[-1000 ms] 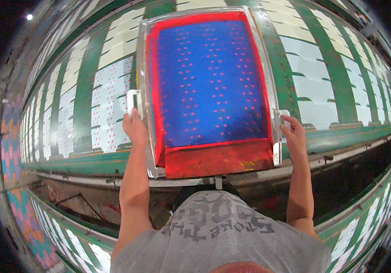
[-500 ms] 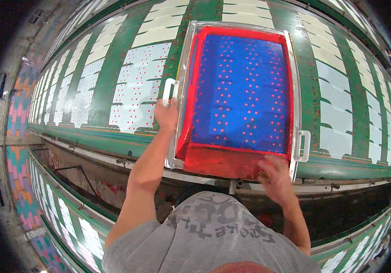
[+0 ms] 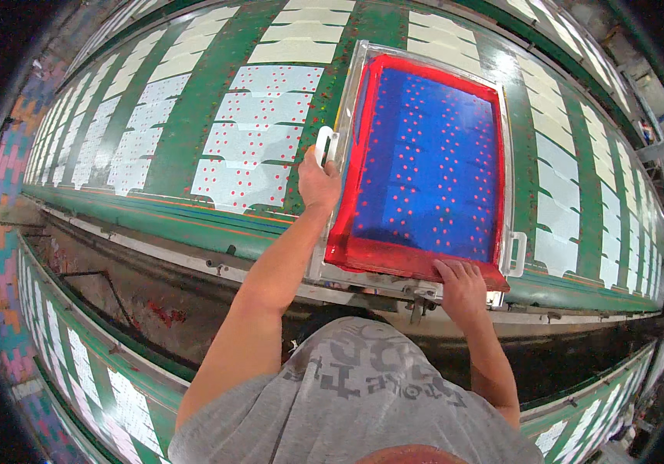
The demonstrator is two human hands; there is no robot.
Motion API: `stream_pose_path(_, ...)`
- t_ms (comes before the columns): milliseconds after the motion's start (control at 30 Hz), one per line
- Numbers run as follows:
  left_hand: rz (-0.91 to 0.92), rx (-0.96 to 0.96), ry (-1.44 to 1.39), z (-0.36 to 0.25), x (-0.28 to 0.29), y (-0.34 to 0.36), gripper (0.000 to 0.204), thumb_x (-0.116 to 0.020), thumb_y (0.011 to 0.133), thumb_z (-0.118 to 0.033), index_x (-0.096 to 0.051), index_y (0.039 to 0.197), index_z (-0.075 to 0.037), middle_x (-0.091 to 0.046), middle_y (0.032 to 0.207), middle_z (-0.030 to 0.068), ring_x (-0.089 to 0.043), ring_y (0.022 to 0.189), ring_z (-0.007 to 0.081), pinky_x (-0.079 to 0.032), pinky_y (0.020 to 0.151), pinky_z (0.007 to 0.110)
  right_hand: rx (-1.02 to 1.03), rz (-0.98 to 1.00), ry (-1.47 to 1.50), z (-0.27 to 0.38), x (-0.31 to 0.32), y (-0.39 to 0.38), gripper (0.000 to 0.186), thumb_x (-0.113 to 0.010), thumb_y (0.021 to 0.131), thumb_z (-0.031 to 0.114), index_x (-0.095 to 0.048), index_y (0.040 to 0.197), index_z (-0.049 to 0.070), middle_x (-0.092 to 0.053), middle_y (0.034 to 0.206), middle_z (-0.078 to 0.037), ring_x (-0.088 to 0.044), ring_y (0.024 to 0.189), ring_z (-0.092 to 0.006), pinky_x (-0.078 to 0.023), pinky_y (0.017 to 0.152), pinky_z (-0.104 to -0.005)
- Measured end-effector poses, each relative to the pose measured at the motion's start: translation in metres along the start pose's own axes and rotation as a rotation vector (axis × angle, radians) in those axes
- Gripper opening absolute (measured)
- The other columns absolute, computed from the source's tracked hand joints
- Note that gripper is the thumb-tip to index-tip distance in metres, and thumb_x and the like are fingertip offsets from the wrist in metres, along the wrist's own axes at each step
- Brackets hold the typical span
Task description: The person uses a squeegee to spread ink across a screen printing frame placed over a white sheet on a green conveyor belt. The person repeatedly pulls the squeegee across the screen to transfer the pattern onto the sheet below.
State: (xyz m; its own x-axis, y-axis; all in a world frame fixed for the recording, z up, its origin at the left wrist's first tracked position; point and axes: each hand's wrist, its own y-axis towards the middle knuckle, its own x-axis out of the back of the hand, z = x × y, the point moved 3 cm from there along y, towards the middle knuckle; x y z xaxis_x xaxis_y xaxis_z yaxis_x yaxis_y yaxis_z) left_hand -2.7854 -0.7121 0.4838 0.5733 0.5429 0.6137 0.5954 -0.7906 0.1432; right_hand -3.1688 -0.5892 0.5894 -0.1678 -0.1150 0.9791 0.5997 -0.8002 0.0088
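A silver-framed printing screen [image 3: 505,162] lies on the green table, its blue mesh [image 3: 436,170] dotted with small red spots and bordered in red. My left hand [image 3: 320,184] is closed around the white handle [image 3: 333,147] on the frame's left side. At the near end of the screen, my right hand [image 3: 465,292] has its fingers curled over the edge of a wide squeegee [image 3: 394,261] covered in red ink. Another white handle [image 3: 517,254] on the frame's right side is free of my hands.
Left of the screen, white cut pieces [image 3: 251,147] carry red dots; plain white pieces [image 3: 556,201] lie to the right. Cream pieces [image 3: 444,39] line the far side. A rail [image 3: 216,267] runs along the near edge of the green table [image 3: 173,155]. Behind me stands another table with pieces.
My right hand, blurred above the red near end before, now rests on the squeegee with fingers closed over it. The view has shifted, and my left hand stays on the handle.
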Motion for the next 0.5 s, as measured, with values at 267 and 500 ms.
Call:
stream_pose_path(267, -0.032, -0.014, 0.032, -0.004, 0.003, -0.001, 0.056, -0.070, 0.098, -0.014, -0.052, 0.150, -0.003, -0.068, 0.125, 0.0257, -0.065, 0.118, 0.0459, -0.053, 0.102, 0.057, -0.116, 0.168, 0.070, 0.015, 0.017, 0.032, 0.047, -0.066, 0.080, -0.005, -0.077, 0.123, 0.011, -0.076, 0.120, -0.012, -0.072, 0.110, -0.0369, -0.057, 0.095, -0.0505)
stream_pose_path(500, -0.006, -0.010, -0.010, 0.000, -0.001, 0.003, 0.051, -0.070, 0.097, -0.016, -0.058, 0.144, -0.001, -0.070, 0.120, 0.0268, -0.067, 0.113, 0.0477, -0.054, 0.097, 0.060, -0.079, 0.004, 0.003, 0.035, -0.002, 0.007, 0.046, -0.069, 0.083, 0.003, -0.076, 0.127, 0.014, -0.075, 0.116, -0.010, -0.073, 0.107, -0.0338, -0.057, 0.097, -0.0481)
